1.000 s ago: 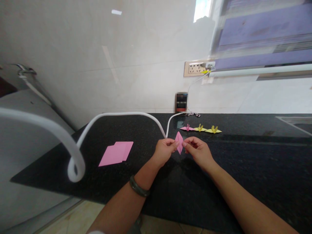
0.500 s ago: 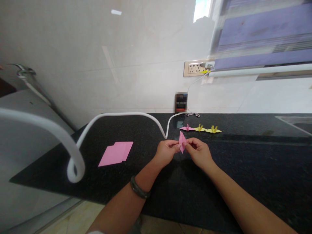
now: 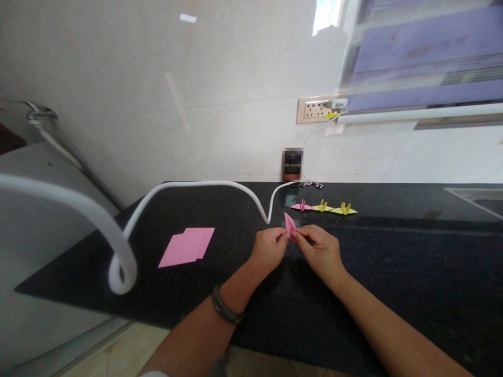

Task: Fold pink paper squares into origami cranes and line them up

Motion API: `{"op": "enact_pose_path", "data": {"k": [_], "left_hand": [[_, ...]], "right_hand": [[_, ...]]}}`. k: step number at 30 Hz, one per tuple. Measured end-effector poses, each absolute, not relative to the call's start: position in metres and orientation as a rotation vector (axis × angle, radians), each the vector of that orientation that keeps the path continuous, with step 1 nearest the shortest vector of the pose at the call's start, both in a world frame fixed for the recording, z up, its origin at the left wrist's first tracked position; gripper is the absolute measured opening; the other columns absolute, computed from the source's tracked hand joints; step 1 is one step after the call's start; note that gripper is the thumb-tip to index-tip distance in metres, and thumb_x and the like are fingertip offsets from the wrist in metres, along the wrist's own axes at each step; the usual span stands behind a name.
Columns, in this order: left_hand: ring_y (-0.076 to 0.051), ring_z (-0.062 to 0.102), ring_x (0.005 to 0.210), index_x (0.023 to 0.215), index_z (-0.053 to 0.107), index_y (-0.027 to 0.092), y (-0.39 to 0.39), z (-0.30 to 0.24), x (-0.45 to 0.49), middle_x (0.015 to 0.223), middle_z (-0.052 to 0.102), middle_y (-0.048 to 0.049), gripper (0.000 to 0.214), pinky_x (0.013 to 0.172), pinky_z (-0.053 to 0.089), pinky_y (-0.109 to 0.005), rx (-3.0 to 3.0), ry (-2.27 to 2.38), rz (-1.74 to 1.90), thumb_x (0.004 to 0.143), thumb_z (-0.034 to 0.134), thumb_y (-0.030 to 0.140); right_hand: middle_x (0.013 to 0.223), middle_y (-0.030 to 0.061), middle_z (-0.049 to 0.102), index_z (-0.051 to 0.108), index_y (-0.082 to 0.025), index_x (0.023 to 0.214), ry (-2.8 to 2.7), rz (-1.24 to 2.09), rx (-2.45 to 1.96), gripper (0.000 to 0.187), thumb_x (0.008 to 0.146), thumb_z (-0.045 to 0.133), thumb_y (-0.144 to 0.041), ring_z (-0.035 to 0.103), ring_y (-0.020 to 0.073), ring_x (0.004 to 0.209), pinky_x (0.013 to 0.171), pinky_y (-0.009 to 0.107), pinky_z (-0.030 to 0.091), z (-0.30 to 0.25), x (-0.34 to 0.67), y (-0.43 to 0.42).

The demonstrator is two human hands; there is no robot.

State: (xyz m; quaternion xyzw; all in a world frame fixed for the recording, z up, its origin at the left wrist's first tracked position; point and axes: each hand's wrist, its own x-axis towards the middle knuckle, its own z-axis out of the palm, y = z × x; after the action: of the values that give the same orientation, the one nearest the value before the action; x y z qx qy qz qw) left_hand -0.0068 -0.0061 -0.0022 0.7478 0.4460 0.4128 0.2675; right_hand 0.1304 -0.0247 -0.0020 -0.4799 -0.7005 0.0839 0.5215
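A folded piece of pink origami paper (image 3: 290,222) is pinched between both hands above the dark countertop (image 3: 251,327). My left hand (image 3: 269,250) grips its left side with thumb and fingers. From the other side, my right hand (image 3: 320,251) pinches its lower right part. The paper's pointed tip leans up and to the left; its lower end is partly hidden by the fingers. Just beyond it, a pink paper crane (image 3: 302,206), a yellow paper crane (image 3: 323,207) and a second yellow crane (image 3: 345,209) stand in a row.
Flat pink paper sheets (image 3: 184,248) lie overlapping at the left. A thick white cable (image 3: 196,184) loops across the counter and close to the camera. A dark phone-like device (image 3: 292,165), blurred out, leans on the wall below a socket (image 3: 317,110). A sink edge (image 3: 473,201) shows at right.
The folded pink paper has turned and now tilts left, with more of its lower end covered by fingers. My right hand has shifted slightly left; the cranes and sheets stay put.
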Motion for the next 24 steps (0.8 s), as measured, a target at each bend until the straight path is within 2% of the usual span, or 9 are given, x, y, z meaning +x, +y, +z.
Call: {"op": "enact_pose_path", "data": {"k": [7, 24], "left_hand": [[-0.014, 0.058, 0.076, 0.090, 0.061, 0.018, -0.0068, 0.0031, -0.0078, 0.081, 0.064, -0.0039, 0.026, 0.071, 0.044, -0.025, 2.211, 1.164, 1.098, 0.081, 0.038, 0.023], [-0.014, 0.055, 0.073, 0.081, 0.056, 0.014, -0.0075, 0.0025, -0.0095, 0.076, 0.060, -0.0049, 0.023, 0.069, 0.043, -0.026, 2.538, 1.205, 1.053, 0.080, 0.033, 0.012]], "right_hand": [[0.078, 0.0049, 0.062, 0.063, -0.019, 0.082, -1.759, 0.079, -1.095, 0.017, 0.076, 0.047, -0.017, 0.057, 0.0152, 0.074, 0.069, 0.029, 0.046, -0.0031, 0.1308, -0.0227], [0.082, 0.0066, 0.061, 0.061, -0.017, 0.088, -1.860, -0.030, -1.079, 0.018, 0.077, 0.047, -0.016, 0.056, 0.0150, 0.077, 0.072, 0.028, 0.048, -0.0048, 0.1308, -0.0203]]}}
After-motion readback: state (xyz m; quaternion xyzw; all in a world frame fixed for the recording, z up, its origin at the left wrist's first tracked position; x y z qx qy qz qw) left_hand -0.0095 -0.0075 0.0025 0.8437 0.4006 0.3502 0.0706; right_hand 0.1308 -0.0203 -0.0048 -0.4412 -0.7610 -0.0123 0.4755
